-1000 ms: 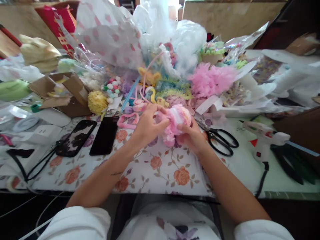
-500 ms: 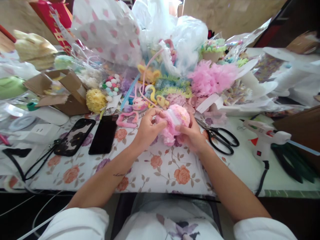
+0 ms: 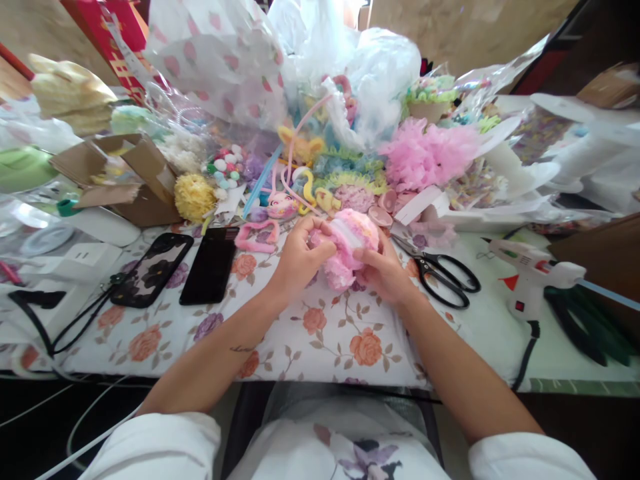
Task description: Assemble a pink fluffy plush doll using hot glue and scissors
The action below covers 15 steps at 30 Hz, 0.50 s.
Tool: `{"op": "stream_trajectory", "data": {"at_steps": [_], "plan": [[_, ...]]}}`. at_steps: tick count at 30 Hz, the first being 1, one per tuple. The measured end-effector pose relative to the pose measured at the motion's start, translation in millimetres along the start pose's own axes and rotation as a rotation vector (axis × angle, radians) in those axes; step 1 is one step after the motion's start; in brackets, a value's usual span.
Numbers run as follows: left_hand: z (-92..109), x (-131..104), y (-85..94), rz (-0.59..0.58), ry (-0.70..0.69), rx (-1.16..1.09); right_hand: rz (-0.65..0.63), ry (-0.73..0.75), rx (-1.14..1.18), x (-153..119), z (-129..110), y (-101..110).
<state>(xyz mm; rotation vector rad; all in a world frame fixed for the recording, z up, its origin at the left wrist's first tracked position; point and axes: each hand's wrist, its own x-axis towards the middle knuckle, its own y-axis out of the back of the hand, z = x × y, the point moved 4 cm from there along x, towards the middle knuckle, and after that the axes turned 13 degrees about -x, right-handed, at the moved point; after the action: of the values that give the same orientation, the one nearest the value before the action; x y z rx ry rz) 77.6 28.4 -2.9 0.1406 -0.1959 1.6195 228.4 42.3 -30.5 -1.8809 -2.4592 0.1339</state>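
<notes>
Between my two hands, above the flowered tablecloth [image 3: 300, 353], is a fluffy pink bundle [image 3: 343, 267] with a pale whitish band across it; its exact kind I cannot make out. My left hand [image 3: 305, 257] pinches its left side between thumb and fingers. On the other side my right hand [image 3: 383, 267] grips it, thumb in front and fingers hidden behind. Black-handled scissors [image 3: 445, 277] lie just right of my right hand. A pink fuzzy loop [image 3: 257, 237] rests left of my left hand.
Two phones, one black [image 3: 207, 267] and one flower-patterned [image 3: 153, 270], lie at left. A white glue gun [image 3: 533, 270] stands at right with its cord. Behind are a cardboard box [image 3: 145, 180], a yellow pom-pom [image 3: 194, 199], pink tulle [image 3: 430, 153] and plastic bags [image 3: 220, 67].
Both hands keep their hold on the pink bundle, with barely any shift of the fingers. The whole view has moved slightly.
</notes>
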Motion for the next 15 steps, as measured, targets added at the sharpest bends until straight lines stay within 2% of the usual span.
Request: {"op": "stream_trajectory", "data": {"at_steps": [15], "plan": [[1.3,0.1,3.5,0.019,0.063,-0.084,0.011,0.038,0.033,2.4,6.1,7.7]]}}
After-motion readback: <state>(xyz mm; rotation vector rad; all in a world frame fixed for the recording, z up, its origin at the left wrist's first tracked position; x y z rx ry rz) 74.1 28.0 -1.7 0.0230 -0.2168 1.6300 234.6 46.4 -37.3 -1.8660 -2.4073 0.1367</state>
